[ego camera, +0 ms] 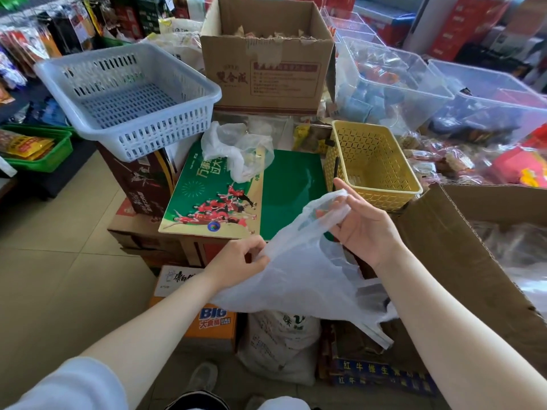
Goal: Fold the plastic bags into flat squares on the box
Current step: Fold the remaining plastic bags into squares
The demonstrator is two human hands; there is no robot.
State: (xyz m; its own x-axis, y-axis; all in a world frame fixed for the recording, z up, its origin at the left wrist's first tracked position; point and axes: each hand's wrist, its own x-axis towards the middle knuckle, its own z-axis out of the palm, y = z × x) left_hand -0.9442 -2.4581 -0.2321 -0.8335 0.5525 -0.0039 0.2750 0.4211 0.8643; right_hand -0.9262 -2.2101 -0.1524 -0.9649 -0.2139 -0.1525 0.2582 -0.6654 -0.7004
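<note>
A thin translucent white plastic bag [302,270] hangs in the air in front of the green printed box [293,187]. My left hand [236,261] pinches the bag's left edge just below the box's near edge. My right hand [364,223] grips the bag's upper part, near a handle, higher and to the right. The bag's lower end droops toward the floor goods. A second, crumpled plastic bag [236,149] lies on the far part of the green box.
An empty yellow basket [373,190] stands right of the box and a pale blue basket [127,93] at the back left. Behind is an open cardboard carton [266,60]. Clear bins [393,81] fill the right; a large cardboard flap [461,255] stands beside my right arm.
</note>
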